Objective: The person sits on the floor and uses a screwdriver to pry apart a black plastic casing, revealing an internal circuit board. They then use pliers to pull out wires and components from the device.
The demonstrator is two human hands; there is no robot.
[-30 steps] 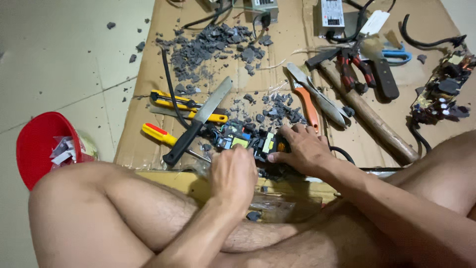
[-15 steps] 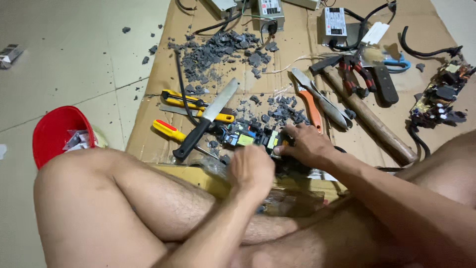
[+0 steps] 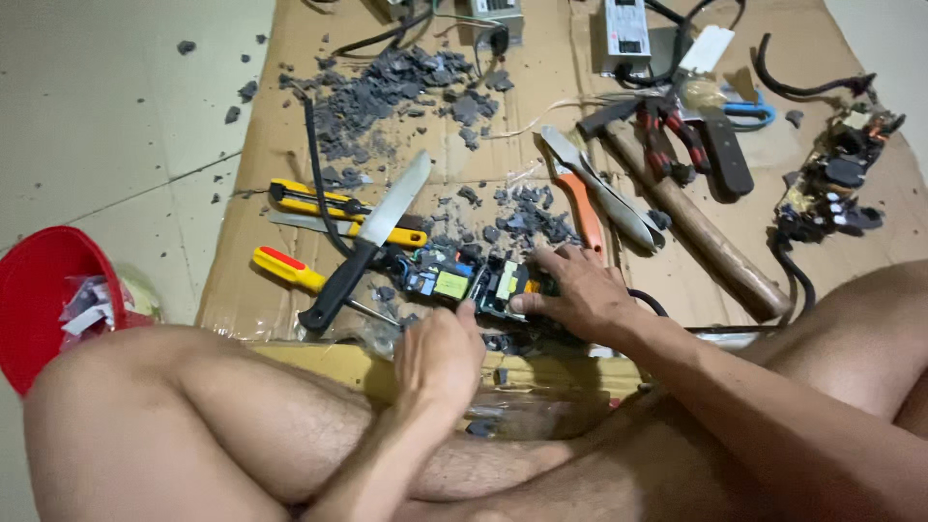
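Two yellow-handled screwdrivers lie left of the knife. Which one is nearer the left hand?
The lower screwdriver with the red-tipped yellow handle: it lies beside the knife's black handle, close to the left hand. The other, yellow-and-black one, lies farther up the cardboard.

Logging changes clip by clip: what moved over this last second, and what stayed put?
Little changed. The left hand drew back slightly from the circuit board, thumb raised at its edge. The right hand stays pressed on the board. The knife, screwdrivers and hammer lie as before.
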